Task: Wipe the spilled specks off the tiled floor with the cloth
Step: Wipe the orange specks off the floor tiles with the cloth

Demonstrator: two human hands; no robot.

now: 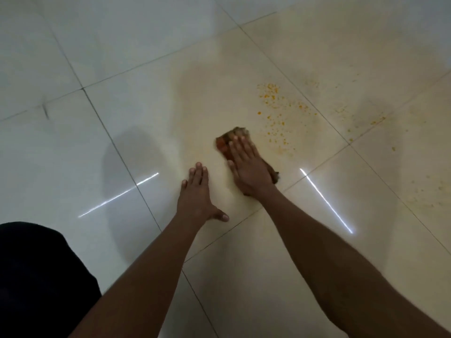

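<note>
Your right hand (246, 164) is pressing flat, fingers straight, on the cloth (228, 142), a brownish rag with an orange patch, bunched and blurred. The cloth is lying on the tiled floor (122, 81), just left of the yellow-orange specks (275, 111). Your left hand (196, 195) is resting open on the tile left of the cloth, thumb splayed, holding nothing.

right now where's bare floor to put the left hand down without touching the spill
Bare glossy tiles lie left of the flat left hand, out to the dark grout line, and on the tile nearer the body. It is crowded to the right: the right hand presses the brown cloth, and beyond it yellow-orange specks scatter, fainter ones further right.
</note>
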